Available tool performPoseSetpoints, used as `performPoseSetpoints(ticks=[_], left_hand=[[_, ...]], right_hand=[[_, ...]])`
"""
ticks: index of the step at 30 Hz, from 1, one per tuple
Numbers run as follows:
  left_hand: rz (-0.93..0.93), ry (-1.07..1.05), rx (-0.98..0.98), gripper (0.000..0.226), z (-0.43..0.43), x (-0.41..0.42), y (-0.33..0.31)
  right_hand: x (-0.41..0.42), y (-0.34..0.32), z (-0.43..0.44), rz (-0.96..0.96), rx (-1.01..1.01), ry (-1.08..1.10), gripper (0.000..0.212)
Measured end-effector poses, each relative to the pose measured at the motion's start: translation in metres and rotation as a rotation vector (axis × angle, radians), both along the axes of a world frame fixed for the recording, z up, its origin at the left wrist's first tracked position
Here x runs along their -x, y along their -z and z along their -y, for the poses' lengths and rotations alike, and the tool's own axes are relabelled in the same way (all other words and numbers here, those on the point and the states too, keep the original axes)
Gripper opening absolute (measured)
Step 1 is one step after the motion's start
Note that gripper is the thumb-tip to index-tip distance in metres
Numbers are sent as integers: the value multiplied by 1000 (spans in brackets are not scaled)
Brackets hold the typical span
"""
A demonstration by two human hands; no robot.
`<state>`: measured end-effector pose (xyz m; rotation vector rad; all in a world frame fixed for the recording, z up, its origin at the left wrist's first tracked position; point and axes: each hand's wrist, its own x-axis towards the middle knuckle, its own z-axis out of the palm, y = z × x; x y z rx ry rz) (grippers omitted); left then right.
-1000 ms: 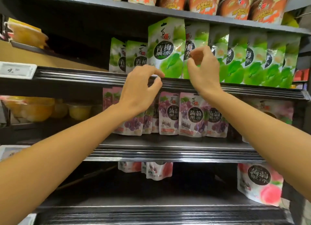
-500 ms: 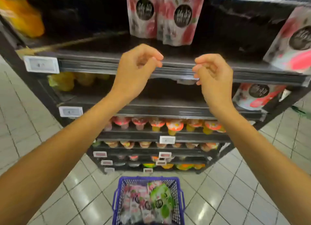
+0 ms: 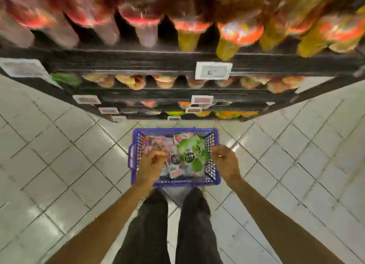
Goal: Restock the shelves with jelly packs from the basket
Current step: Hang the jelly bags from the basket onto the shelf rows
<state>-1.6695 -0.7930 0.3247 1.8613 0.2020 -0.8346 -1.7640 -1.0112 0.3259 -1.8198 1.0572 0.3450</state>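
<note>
Here, your left hand (image 3: 151,165) hangs over the left half of the basket (image 3: 185,182), fingers curled down onto the pink jelly packs (image 3: 157,143); the blur hides whether it grips one. Your right hand (image 3: 224,164) sits at the basket's right rim with fingers curled, and you cannot tell if it holds anything. A green jelly pack (image 3: 192,148) lies on top of the pile between your hands. The purple basket stands on the tiled floor (image 3: 59,165), just ahead of your dark trousers (image 3: 150,224) and in front of the shelves (image 3: 138,60), where blurred cups (image 3: 239,34) and a white price tag (image 3: 213,70) show.
</note>
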Motion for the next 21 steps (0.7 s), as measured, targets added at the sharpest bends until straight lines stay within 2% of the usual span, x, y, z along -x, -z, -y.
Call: performPoseSetpoints(ticks=[3, 6, 10, 14, 19, 21], left_hand=[[-186, -97, -40, 27, 9, 27, 83], [-407, -256, -86, 31, 20, 49, 161], [-555, -285, -137, 18, 42, 66, 254], [-579, -307, -104, 27, 57, 75, 322], [-511, -289, -99, 16, 65, 75, 369], [-472, -260, -116, 28, 66, 74, 377]], right_hand=[[17, 91, 2, -85, 31, 85, 19], [27, 176, 3, -240, 31, -5, 20], [29, 273, 7, -342, 71, -97, 21], [25, 344, 8, -440, 60, -135, 23], [20, 391, -1, -476, 158, -225, 31], [22, 398, -3, -474, 198, -246, 33]])
